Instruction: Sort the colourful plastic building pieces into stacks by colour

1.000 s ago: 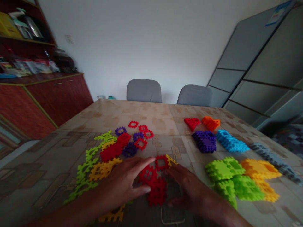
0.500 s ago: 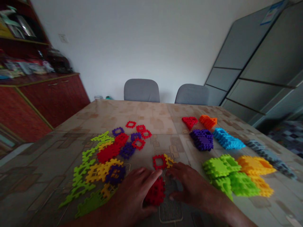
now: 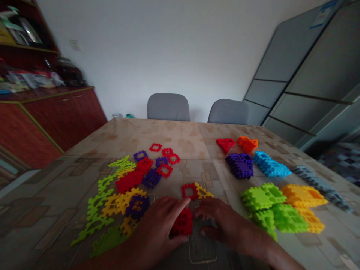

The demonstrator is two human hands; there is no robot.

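Both of my hands rest low at the near middle of the table. My left hand and my right hand press in from either side on a red interlocking plastic piece, fingers curled around it. Just beyond lie a red open square frame and a yellow piece. To the left spreads a flat scatter of pieces: lime green, yellow, purple and red.
Stacked built blocks stand at the right: red, orange, purple, blue, grey, lime green and yellow-orange. Two grey chairs stand at the far edge. A red cabinet is at the left.
My hands drew back toward me with the red pieces and closed tighter around them. The flat red pieces that showed between my hands now appear as one compact piece. The camera shifted slightly.
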